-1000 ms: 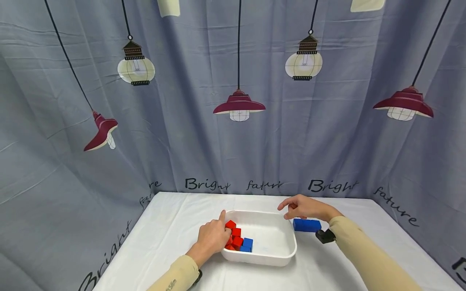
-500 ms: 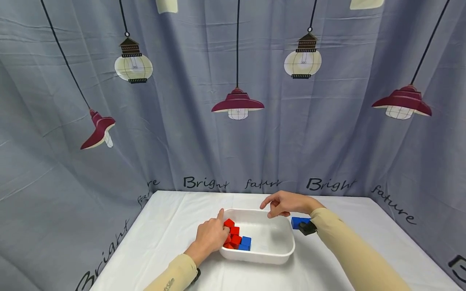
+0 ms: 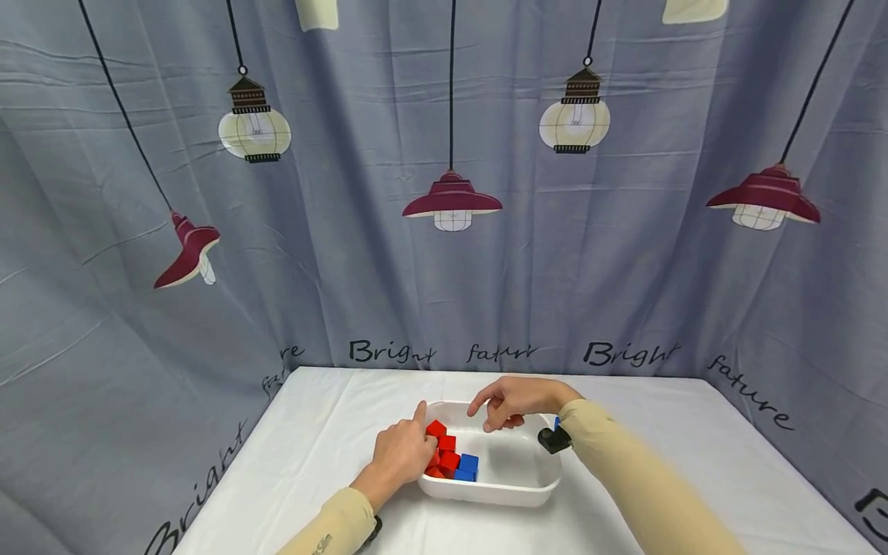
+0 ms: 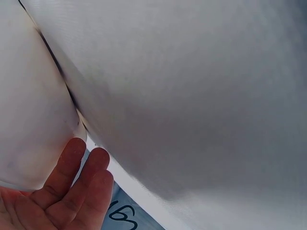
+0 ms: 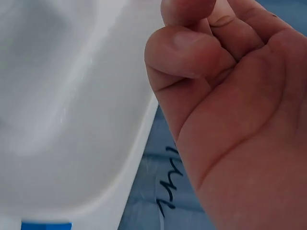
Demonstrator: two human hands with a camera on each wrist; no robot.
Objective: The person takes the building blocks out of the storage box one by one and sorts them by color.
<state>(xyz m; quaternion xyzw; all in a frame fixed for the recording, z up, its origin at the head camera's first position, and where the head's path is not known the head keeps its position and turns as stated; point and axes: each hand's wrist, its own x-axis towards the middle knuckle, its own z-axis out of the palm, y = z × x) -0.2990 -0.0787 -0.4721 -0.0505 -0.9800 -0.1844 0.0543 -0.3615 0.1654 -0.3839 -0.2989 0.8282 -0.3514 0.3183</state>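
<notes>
Left hand point(image 3: 402, 450) pinches a smooth, rounded tray point(image 3: 494, 495) of crisp-edged cubes point(image 3: 449, 462); right hand point(image 3: 522, 398) hovers, loosely curled.

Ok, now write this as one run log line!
left hand: at left rim of white tray; right hand: over tray, nothing seen held; red cubes, blue cubes: inside tray; blue block: right of tray, mostly hidden

White, creased worktop point(image 3: 326, 432), there sits the white tray point(image 3: 486, 494), flat on it, and just beside the tray's right end a sliver of blue block point(image 3: 557, 422) peeks out, the rest hidden.
</notes>
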